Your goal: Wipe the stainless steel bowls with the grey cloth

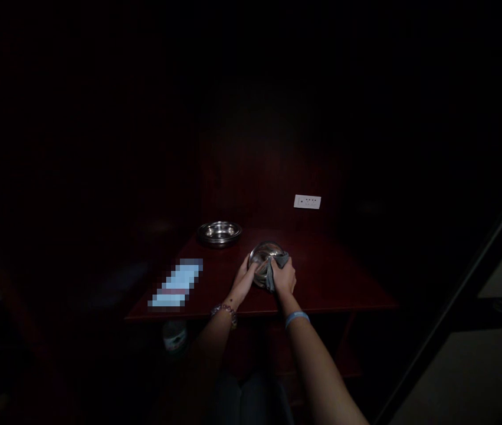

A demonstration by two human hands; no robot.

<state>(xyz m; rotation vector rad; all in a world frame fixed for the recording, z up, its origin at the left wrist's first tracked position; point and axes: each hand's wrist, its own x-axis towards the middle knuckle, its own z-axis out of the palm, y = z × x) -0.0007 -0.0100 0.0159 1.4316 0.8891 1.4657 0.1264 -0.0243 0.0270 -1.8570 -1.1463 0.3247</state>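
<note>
A shiny steel bowl [261, 252] is held tilted above the front of the dark red table [321, 289], its hollow side facing me. My left hand [244, 280] grips the bowl's left rim, thumb on the inside. My right hand [284, 277] is closed on a grey cloth [271, 278], which it presses against the bowl's right side and rim. Part of the cloth sticks out beyond the fingers at the upper right. Some of the right fingers are hidden behind the bowl and cloth.
Stacked steel bowls [219, 234] stand at the table's back left. A blurred, bright flat object [176, 284] lies at the left front. Below the table edge is a jar or bottle [174, 337]. A white socket plate [307, 202] is on the back wall. Surroundings are very dark.
</note>
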